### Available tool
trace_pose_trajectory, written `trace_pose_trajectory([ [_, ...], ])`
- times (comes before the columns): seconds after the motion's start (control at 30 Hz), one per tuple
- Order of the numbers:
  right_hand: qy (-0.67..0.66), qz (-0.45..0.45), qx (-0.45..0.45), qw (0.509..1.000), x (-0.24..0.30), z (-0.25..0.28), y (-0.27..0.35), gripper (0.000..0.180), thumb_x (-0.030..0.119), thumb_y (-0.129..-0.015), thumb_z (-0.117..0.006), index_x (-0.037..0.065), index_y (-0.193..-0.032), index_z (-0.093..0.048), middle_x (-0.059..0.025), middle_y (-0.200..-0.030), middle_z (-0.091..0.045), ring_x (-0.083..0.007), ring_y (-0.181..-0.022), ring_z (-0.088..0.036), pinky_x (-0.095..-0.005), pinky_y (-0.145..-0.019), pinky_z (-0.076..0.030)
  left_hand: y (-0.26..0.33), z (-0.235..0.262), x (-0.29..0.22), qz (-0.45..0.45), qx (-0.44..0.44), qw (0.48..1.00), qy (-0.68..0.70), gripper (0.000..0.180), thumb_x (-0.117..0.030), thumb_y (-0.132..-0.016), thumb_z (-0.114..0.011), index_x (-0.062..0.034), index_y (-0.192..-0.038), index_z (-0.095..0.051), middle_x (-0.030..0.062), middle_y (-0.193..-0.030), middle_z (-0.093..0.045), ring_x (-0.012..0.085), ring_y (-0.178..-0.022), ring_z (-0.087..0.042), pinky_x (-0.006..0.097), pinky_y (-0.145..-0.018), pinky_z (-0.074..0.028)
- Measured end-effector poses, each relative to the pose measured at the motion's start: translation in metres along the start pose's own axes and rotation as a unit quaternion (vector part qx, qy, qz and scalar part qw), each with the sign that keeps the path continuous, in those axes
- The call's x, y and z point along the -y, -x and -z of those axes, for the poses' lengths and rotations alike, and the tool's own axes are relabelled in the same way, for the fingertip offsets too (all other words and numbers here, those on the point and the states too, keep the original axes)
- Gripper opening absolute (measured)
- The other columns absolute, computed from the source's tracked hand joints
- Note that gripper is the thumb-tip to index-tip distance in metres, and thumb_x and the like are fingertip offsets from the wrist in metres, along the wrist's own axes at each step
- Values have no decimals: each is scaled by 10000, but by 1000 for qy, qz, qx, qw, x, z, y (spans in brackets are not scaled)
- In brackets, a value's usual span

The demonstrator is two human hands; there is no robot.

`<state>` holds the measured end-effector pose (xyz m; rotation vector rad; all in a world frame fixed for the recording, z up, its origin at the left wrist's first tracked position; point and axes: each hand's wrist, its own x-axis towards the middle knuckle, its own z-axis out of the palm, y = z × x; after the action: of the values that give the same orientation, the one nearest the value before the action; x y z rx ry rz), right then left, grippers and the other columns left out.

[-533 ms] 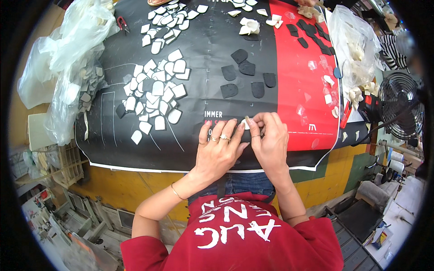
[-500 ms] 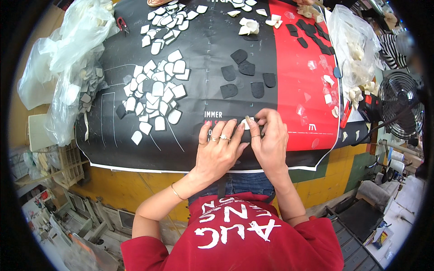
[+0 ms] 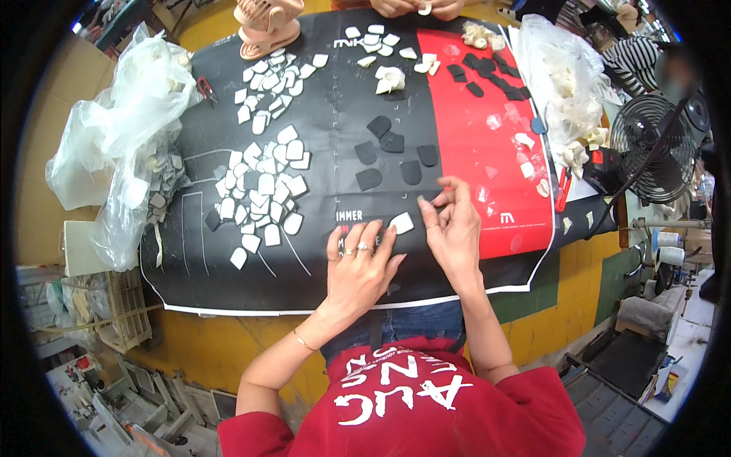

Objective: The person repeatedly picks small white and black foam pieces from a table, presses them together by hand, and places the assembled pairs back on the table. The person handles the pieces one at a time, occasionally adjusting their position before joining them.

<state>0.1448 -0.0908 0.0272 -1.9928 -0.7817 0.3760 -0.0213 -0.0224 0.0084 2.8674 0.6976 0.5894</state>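
Note:
A small white pad [image 3: 403, 222], flat with a rounded end, lies on the black part of the mat. My left hand [image 3: 358, 268], with rings on it, rests palm down with fingers stretched, its index fingertip at the pad's left edge. To the pad's right my right hand [image 3: 455, 232] is raised with thumb and index finger apart; I see nothing held in it. Beyond my hands lie several black pads [image 3: 391, 142] of the same shape. A heap of white pads [image 3: 266, 184] spreads to the left.
A clear plastic bag [image 3: 114, 129] of pads sits at the left edge, near red snips [image 3: 206, 90]. Cream peelings [image 3: 391, 78] and more black pads [image 3: 487, 72] lie farther off. Another person's hands [image 3: 419, 7] work at the far edge. A fan [image 3: 653, 145] stands right.
My hands have parted: the right has drawn away from the white pad, which now lies on the mat beside my left fingers. The view has tilted up, showing more of the far edge.

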Motion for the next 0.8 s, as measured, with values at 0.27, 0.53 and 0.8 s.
trace_pose_trajectory([
  [0.27, 192, 207, -76, 956, -11, 18, -25, 246, 153, -923, -692, 31, -1137, -692, -120, -1040, -610, -248, -849, -600, -402, -765, -491, 24, 25, 57, 142, -23, 985, -95, 637, -400, -823, -763, -55, -1331, -594, 122, -1337, -541, 284, -1271, -468, 486, -1123, -214],
  [0.53, 417, 184, -14, 890, -13, 12, -24, 390, 271, -959, -615, 8, -1245, -640, -187, -1385, -514, -351, -1269, -469, -473, -1015, -405, 23, 16, 23, 132, -70, 988, -25, 640, -312, -831, -765, -48, -1376, -559, 146, -1371, -540, 293, -1266, -487, 502, -1129, -218],
  [0.8, 279, 133, 64, 949, 16, 17, 47, 265, 216, -925, -632, 61, -1134, -678, -88, -1149, -610, -258, -1080, -567, -407, -852, -413, 2, -6, -19, 0, 30, 999, 30, 524, -365, -882, -708, -114, -1333, -616, 74, -1388, -569, 248, -1261, -519, 516, -1164, -173],
])
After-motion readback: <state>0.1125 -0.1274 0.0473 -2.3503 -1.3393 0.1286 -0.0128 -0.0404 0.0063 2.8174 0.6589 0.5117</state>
